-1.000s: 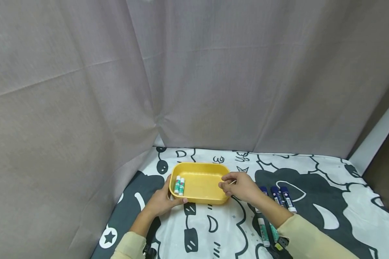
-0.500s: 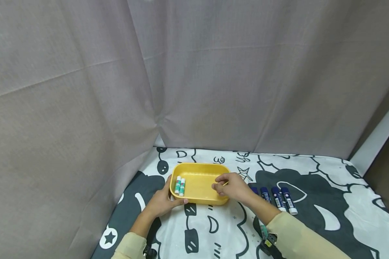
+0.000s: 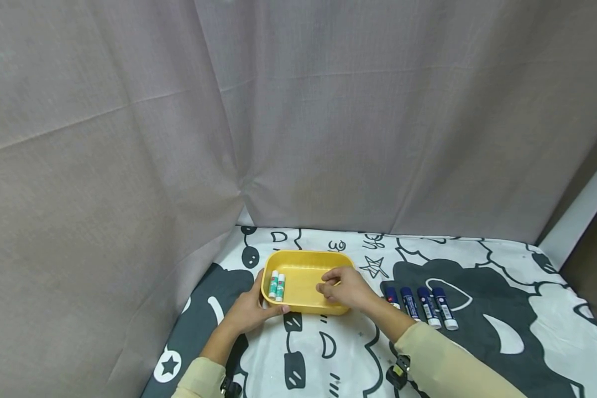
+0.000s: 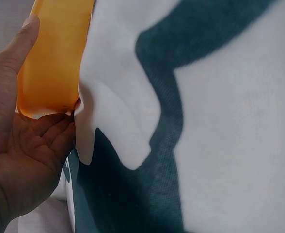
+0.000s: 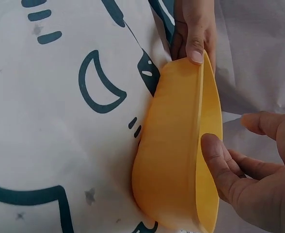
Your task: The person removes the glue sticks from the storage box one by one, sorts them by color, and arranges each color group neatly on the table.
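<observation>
A shallow yellow tray [image 3: 305,281] lies on the patterned cloth. Its left end is gripped by my left hand [image 3: 249,310], thumb on the near rim and fingers around the outside. Two small green-and-white tubes that look like glue sticks [image 3: 280,288] lie side by side in the tray's left end. Over the right part of the tray is my right hand [image 3: 347,287], its fingers bent loosely. In the right wrist view the thumb and fingers of the right hand [image 5: 259,174] stand apart, and nothing shows between them.
Several dark blue tubes with white ends, like larger glue sticks [image 3: 445,309], lie in a row right of the tray. A black-and-white patterned cloth [image 3: 328,370] covers the surface. Grey curtain [image 3: 318,138] hangs behind and along the left.
My right hand has moved left, further over the tray, uncovering more of the blue tubes. Green tubes near the right forearm are now hidden behind it. The left hand stays on the tray.
</observation>
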`<state>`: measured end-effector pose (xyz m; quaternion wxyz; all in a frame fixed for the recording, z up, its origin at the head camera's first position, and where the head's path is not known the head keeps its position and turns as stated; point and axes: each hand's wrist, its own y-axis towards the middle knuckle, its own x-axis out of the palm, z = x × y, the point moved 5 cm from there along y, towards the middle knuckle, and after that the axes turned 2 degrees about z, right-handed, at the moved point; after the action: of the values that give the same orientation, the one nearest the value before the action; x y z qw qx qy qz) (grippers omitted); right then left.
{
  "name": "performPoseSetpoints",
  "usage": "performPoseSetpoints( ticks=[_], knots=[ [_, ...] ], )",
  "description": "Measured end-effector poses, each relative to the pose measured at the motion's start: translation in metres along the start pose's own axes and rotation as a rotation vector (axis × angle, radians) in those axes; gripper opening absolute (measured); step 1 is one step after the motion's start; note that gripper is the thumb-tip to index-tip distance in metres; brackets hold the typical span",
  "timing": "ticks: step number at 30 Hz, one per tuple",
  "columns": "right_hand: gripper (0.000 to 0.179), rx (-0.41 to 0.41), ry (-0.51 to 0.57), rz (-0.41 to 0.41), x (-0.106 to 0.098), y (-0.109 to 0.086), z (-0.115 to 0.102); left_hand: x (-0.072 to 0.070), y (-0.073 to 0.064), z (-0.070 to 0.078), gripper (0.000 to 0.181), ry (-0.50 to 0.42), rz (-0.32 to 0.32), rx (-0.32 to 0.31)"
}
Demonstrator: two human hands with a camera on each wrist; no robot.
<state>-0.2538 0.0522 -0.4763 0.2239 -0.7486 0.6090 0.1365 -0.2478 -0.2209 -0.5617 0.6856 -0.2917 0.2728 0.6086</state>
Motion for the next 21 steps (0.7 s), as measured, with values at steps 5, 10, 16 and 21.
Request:
performPoseSetpoints(
  ticks=[5,10,16,21],
  knots=[
    [0.039,-0.005,0.019,-0.006,0.006,0.003,0.001,0.000,0.000,0.000,0.135,-0.001,0.006,0.015],
    [0.042,-0.002,-0.004,-0.006,0.013,0.007,0.004,0.000,0.001,-0.001,0.134,-0.006,0.009,0.023],
    [0.042,0.013,-0.023,-0.011,0.023,0.011,0.003,-0.001,0.000,-0.001,0.135,-0.001,0.006,0.018],
    [0.044,0.029,-0.034,-0.025,0.032,0.017,0.004,0.000,0.000,0.000,0.135,-0.003,0.002,0.004]
  ],
)
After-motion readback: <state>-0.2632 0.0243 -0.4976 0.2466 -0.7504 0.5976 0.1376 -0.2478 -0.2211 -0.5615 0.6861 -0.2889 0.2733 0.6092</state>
